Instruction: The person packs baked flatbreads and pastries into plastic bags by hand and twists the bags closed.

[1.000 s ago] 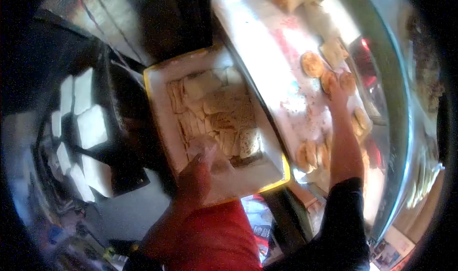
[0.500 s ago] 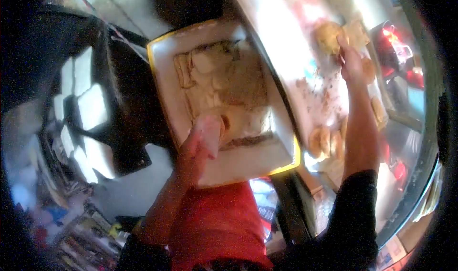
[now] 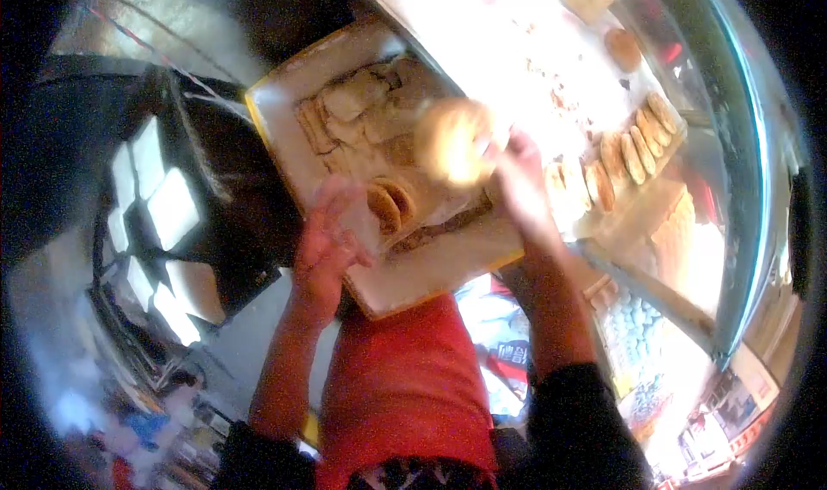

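Observation:
My left hand (image 3: 327, 244) is curled around a thin, pale bag (image 3: 365, 224), its fingers partly smeared by motion. Two round brown breads (image 3: 392, 205) show at the bag's mouth, over the white tray. In my right hand (image 3: 524, 180) is a round, flat golden bread (image 3: 452, 141), blurred, gripped at its right edge. It hangs above the tray's right side, close to the bag but apart from it. Beneath both hands lies the white tray with a yellow rim (image 3: 435, 287), with pale and brown flat pieces (image 3: 353, 102) in it that I cannot make out clearly.
On the right is a bright white counter (image 3: 508, 50) with crumbs. A row of round breads (image 3: 637, 149) stands along it, with a single round bread (image 3: 622, 50) farther up. A curved glass edge (image 3: 758, 162) bounds the right side. Dark panels lie left of the tray.
My right hand has lifted the round bread from the counter and brought it left over the tray. My left hand has shifted slightly left, and its bag's mouth now shows two breads.

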A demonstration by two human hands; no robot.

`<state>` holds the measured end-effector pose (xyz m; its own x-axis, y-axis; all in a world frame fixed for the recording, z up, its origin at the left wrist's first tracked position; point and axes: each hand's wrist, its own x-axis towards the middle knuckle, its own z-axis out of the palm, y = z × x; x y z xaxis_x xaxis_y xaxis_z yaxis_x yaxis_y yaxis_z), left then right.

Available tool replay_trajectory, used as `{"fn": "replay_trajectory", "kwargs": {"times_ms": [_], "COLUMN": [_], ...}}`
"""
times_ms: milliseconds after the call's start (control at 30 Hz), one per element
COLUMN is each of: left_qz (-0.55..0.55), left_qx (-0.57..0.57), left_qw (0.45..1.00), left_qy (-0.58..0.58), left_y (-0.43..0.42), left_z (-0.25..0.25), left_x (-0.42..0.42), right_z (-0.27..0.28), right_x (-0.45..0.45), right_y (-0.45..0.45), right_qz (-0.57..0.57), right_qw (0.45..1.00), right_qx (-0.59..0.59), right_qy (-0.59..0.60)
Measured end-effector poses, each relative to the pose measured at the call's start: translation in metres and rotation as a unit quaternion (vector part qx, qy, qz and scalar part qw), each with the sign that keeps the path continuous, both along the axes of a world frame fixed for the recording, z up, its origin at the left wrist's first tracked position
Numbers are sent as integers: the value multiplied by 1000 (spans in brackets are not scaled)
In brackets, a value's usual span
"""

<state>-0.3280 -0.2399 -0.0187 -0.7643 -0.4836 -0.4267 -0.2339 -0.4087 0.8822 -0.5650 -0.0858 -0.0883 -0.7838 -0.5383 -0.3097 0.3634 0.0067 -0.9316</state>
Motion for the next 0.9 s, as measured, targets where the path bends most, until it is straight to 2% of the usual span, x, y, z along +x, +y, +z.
{"fn": "replay_trajectory", "kwargs": {"times_ms": [67, 100, 167, 200, 267, 300, 367, 433, 500, 567, 600, 633, 700, 733, 767, 867, 900], "left_qz": [-6, -23, -45, -53, -60, -27, 3, 1, 6, 78, 28, 33, -20, 4, 17, 44, -33], "left_qx": [-17, 13, 43, 15, -16, 11, 45, -13, 23, 18, -30, -29, -53, -69, -73, 27, -75], "left_qw": [1000, 1000, 998, 998, 997, 999, 998, 1000, 1000, 996, 998, 998, 998, 998, 997, 995, 991], "left_qy": [-6, 11, 31, 35, 39, 38, 42, 13, -21, -32, -39, -36, -10, 8, 9, 83, 108], "left_y": [6, 9, 15, 16, 15, 13, 13, 14, 19, 33, 33, 33, 33, 39, 45, 50, 45], "left_z": [3, 7, 10, 9, 9, 10, 7, -8, -18, -4, -3, -8, -23, -27, -36, -71, -77], "left_x": [0, -1, -3, -4, -4, -2, 4, 18, 13, 7, 9, 11, 12, 12, 12, 7, 5], "right_z": [-20, -28, -47, -34, -3, -7, -17, -4, 25, 32, -6, -49, -68, -84, -91, -104, -112], "right_x": [56, 83, 131, 133, 132, 127, 96, 46, -6, -67, -114, -160, -229, -263, -288, -336, -351], "right_y": [14, 12, -10, -8, -8, -4, 11, 10, -6, -13, -5, 9, 33, 58, 71, 99, 109], "right_qz": [38, 48, 19, 15, 235, 237, 138, 34, -119, -189, -238, -286, -324, -272, -242, -163, -140], "right_qw": [997, 994, 980, 980, 901, 900, 937, 940, 941, 924, 884, 836, 784, 763, 752, 736, 745], "right_qx": [-58, -80, 43, 41, 108, 108, 156, 233, 198, 260, 309, 355, 402, 419, 449, 526, 524], "right_qy": [-41, -60, 191, 193, 348, 350, 281, 247, 249, 207, 258, 306, 344, 411, 419, 394, 388]}}
